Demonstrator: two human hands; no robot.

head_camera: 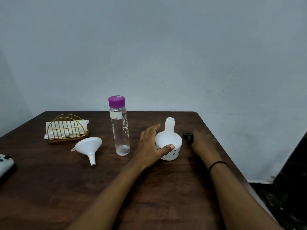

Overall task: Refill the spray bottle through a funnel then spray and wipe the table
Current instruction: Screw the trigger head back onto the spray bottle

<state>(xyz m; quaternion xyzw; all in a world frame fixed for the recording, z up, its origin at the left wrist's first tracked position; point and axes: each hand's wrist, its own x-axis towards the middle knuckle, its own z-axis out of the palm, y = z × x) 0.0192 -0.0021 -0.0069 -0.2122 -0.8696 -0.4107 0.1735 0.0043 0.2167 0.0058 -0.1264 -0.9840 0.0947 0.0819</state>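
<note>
A white spray bottle (169, 140) stands upright on the dark wooden table (49, 188), its neck open with no top on it. My left hand (150, 146) is at its left side, thumb across the front and fingers reaching behind it. My right hand (201, 143) lies on the table to the bottle's right, at the black spray head (188, 137), which is partly hidden by the fingers. A clear water bottle (119, 128) with a purple cap stands left of the spray bottle. A white funnel (88, 146) lies on its side further left.
A gold wire holder with white napkins (66, 128) sits on a wooden base at the back left. A white and dark object (5, 165) pokes in at the left edge. The table's right edge (232, 163) runs close to my right arm, with dark floor beyond.
</note>
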